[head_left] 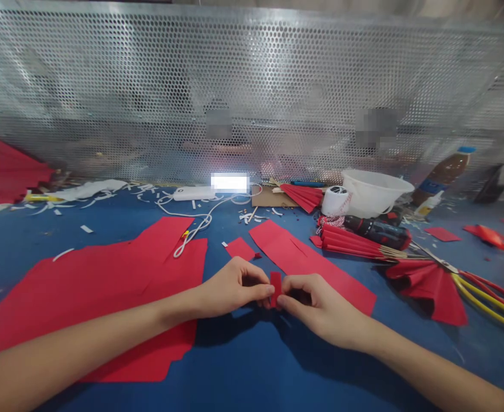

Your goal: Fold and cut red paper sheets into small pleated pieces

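A small red paper piece stands upright between my two hands, just above the blue table. My left hand pinches its left side with thumb and fingertips. My right hand pinches its right side the same way. Both hands are closed on the paper. A long red paper strip lies just behind my right hand, and a small red square lies behind my left hand.
A large red paper sheet covers the table at left. Folded red fans, a dark power drill, scissors with yellow handles, a white bowl, a tape roll and a brown bottle sit at right. A perforated metal screen walls the back.
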`<state>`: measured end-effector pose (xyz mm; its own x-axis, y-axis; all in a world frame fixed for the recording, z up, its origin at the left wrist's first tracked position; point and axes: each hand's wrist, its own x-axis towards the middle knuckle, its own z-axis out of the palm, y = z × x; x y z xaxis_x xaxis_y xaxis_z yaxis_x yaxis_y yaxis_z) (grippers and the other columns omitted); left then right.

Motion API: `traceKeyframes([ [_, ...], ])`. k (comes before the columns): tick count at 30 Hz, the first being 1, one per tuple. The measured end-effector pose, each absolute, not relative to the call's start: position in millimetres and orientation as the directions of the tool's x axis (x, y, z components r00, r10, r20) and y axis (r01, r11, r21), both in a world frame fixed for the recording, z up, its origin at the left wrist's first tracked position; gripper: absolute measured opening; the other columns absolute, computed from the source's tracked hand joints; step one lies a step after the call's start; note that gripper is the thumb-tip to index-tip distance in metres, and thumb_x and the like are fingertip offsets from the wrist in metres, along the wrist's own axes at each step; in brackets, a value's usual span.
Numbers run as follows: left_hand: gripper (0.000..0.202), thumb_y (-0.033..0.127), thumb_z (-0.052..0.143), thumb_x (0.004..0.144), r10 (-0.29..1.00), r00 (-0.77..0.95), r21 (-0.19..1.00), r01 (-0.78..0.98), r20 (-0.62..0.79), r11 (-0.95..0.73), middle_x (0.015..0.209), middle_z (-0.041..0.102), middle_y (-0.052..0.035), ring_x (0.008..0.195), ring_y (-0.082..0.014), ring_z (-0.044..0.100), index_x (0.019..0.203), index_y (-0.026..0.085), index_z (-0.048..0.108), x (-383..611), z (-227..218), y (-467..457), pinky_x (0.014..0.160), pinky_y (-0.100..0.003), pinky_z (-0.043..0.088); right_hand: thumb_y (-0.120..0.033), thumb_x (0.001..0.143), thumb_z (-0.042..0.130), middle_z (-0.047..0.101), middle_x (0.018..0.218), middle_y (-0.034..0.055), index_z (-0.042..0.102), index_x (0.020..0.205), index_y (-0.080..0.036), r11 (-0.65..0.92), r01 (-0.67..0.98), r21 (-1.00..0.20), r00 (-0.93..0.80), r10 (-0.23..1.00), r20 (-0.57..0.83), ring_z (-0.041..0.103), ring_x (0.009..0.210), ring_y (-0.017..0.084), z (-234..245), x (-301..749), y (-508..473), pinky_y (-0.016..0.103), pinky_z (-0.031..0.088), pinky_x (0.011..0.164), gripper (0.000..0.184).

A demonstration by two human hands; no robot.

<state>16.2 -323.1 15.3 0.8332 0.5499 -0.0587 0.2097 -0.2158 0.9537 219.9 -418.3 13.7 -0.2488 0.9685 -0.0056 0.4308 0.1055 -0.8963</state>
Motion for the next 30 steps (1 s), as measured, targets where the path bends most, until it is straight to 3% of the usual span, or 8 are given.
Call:
traceKeyframes([
  [5,0.027,0.035,0.067,0.089,0.532,0.844,0.94,0.235,-0.071,-0.246,0.071,0.071,-0.0054,0.064,-0.013,0.061,0.078,0.011,0.076,15.6,11.7,-323.7,0.062,-0.022,0.046,-0.032,0.096,0.057,0.055,0.064,-0.0025,0.067,0.077,-0.016,0.097,0.471,-0.877,-0.238,0.971,-0.021,0.043,0.058,0.012,14.0,220.1,-417.5,0.024,0.031,0.052,0.026],
  [11,0.028,0.034,0.066,0.089,0.527,0.846,0.93,0.254,-0.081,-0.265,0.066,0.068,-0.0038,0.058,-0.0111,0.054,0.075,0.011,0.075,15.0,10.1,-324.3,0.056,-0.021,0.041,-0.035,0.099,0.055,0.064,0.074,0.0003,0.064,0.087,-0.017,0.087,0.406,-0.91,-0.24,0.971,-0.014,0.055,0.064,0.014,8.7,221.7,-416.1,0.025,0.038,0.058,0.023],
  [17,0.024,0.032,0.066,0.088,0.519,0.851,0.929,0.257,-0.086,-0.268,0.072,0.069,-0.0037,0.062,-0.0111,0.055,0.08,0.012,0.076,15.7,14.2,-327.1,0.058,-0.02,0.041,-0.034,0.098,0.057,0.058,0.07,-0.0021,0.064,0.084,-0.017,0.087,0.421,-0.903,-0.249,0.968,-0.023,0.051,0.061,0.012,9.1,223.4,-415.0,0.024,0.035,0.055,0.024],
  [20,0.022,0.028,0.066,0.088,0.514,0.853,0.924,0.261,-0.086,-0.279,0.067,0.066,-0.0016,0.059,-0.0096,0.051,0.077,0.011,0.075,15.8,16.3,-327.5,0.055,-0.019,0.038,-0.03,0.097,0.059,0.058,0.073,-0.0026,0.065,0.092,-0.017,0.103,0.396,-0.913,-0.25,0.968,0.001,0.049,0.063,0.012,9.6,222.4,-415.1,0.023,0.036,0.056,0.015],
  [30,0.015,0.023,0.068,0.085,0.507,0.858,0.928,0.247,-0.077,-0.278,0.068,0.066,-0.0001,0.06,-0.0088,0.051,0.081,0.011,0.076,15.7,17.7,-328.0,0.056,-0.018,0.038,-0.028,0.095,0.06,0.062,0.073,-0.0025,0.056,0.091,-0.019,0.04,0.254,-0.966,-0.248,0.968,-0.025,0.058,0.063,0.013,8.4,220.5,-414.0,0.025,0.042,0.059,0.01],
])
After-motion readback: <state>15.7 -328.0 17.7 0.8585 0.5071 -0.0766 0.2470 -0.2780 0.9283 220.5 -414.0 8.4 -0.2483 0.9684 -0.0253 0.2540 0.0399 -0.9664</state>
